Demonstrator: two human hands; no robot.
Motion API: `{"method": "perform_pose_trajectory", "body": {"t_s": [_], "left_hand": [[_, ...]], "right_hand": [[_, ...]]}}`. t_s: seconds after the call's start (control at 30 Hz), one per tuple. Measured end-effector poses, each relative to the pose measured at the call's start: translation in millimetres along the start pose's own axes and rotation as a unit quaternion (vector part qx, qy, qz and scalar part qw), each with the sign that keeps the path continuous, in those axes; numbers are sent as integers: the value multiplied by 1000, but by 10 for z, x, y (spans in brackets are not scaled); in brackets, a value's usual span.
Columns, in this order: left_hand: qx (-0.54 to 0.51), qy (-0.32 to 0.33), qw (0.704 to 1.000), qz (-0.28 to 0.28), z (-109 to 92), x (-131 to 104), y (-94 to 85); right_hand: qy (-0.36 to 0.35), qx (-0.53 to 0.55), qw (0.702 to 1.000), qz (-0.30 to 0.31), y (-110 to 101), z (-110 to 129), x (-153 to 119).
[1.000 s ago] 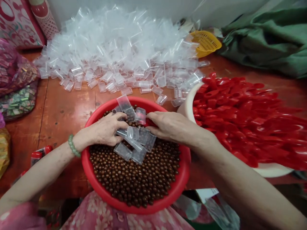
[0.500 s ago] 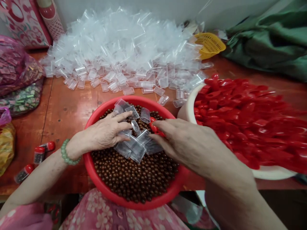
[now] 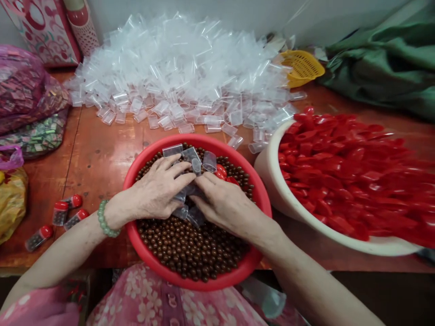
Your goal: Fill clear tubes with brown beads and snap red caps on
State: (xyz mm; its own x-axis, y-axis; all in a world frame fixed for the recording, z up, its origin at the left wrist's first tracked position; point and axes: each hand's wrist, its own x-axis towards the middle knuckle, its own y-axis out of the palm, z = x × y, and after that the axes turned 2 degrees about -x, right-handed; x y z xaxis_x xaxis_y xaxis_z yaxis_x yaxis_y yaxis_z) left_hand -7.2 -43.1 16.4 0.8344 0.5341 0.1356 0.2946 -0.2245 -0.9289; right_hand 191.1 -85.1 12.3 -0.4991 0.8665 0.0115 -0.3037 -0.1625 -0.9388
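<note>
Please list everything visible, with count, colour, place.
Basin: one, red, centre.
Balls: many, brown, in basin.
Containers: several, clear, in basin.
Pieces: some, red, in basin.
Heaped containers: countless, clear, back.
Tub: one, white, right.
Parts: many, red, in tub.
Capped containers: four, clear and red, left.
Basket: one, yellow, back.
Cloth: one, green, right.
Bags: several, purple, yellow, left.
Box: one, pink, back left.
Bottle: one, pink, beside box.
Table: one, reddish, below.
Bracelet: one, green, left wrist.
Garment: one, pink floral, bottom.
Left hand: one, in basin.
Right hand: one, in basin.
</note>
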Motion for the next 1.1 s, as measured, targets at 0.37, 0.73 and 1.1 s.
{"method": "perform_pose_trajectory", "body": {"t_s": [0.37, 0.73, 1.1], "left_hand": [[133, 4, 983, -125, -69, 198, 65], [-111, -2, 985, -129, -237, -45, -63], [-20, -83, 992, 92, -506, -604, -315]], "right_hand": [[93, 365, 911, -168, -63, -100, 62], [49, 512, 831, -212, -86, 189, -3], [-13, 232, 972, 46, -349, 22, -514]]}}
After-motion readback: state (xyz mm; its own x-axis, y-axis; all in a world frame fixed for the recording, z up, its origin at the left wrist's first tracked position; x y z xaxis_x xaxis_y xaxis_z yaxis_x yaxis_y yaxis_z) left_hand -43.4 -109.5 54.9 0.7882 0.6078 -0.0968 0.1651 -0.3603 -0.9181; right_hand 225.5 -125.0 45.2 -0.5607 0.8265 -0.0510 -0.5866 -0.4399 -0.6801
